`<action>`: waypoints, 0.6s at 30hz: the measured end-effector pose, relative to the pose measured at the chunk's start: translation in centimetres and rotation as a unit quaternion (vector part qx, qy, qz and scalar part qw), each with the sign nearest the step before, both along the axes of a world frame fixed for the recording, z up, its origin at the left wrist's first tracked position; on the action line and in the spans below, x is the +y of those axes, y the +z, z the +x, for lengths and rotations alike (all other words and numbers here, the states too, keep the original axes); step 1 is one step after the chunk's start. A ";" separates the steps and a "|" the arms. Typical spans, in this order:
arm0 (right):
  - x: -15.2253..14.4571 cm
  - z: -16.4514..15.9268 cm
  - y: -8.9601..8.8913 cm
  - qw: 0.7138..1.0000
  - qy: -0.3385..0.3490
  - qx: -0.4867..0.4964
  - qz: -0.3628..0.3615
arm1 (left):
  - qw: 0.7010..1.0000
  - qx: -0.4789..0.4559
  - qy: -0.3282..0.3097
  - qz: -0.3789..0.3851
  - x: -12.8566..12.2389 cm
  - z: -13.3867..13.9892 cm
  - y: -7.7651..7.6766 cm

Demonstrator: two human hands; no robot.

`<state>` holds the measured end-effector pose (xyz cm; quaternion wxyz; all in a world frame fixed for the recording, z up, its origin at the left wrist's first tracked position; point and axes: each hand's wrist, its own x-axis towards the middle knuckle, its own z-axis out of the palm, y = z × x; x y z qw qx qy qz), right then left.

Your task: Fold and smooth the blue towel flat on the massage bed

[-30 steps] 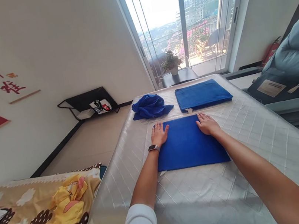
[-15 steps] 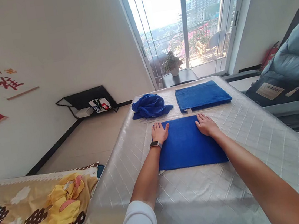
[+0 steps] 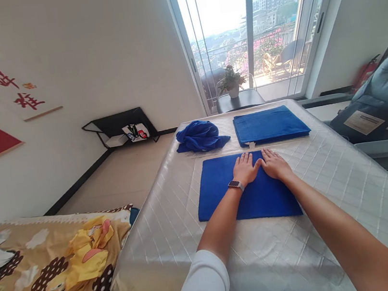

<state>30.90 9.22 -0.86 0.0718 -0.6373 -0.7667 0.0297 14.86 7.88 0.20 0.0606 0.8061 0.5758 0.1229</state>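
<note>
my left hand flat, fingers spread, on towel | my right hand flat beside it, touching | both arms outstretched, gripping nothing

A mattress in a shiny, quilted silver cover carries three blue cloths. A flat folded towel lies in the middle of it, with both of the person's hands resting on its far part. Along the far edge a crumpled towel sits toward the left corner, and just beside it a neatly folded stack lies toward the right.
</note>
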 end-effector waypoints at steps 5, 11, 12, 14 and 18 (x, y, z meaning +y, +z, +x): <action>0.2 -0.2 0.2 1.000 -0.004 0.009 -0.014 | 0.994 0.026 0.101 -0.017 -0.1 -10.2 0.1; 0.4 -0.1 0.4 1.000 -0.003 0.008 -0.028 | 0.985 0.030 0.166 -0.027 -0.8 -15.1 -0.2; 0.4 -0.1 0.4 1.000 -0.005 0.006 -0.028 | 0.985 0.029 0.167 -0.026 -0.9 -15.1 -0.3; 0.3 -0.2 0.5 1.000 -0.005 0.002 -0.023 | 0.985 0.029 0.167 -0.023 -0.8 -14.8 -0.3; -0.5 -0.5 1.0 0.999 -0.014 -0.016 0.025 | 0.985 0.029 0.167 -0.017 -0.9 -14.6 -0.1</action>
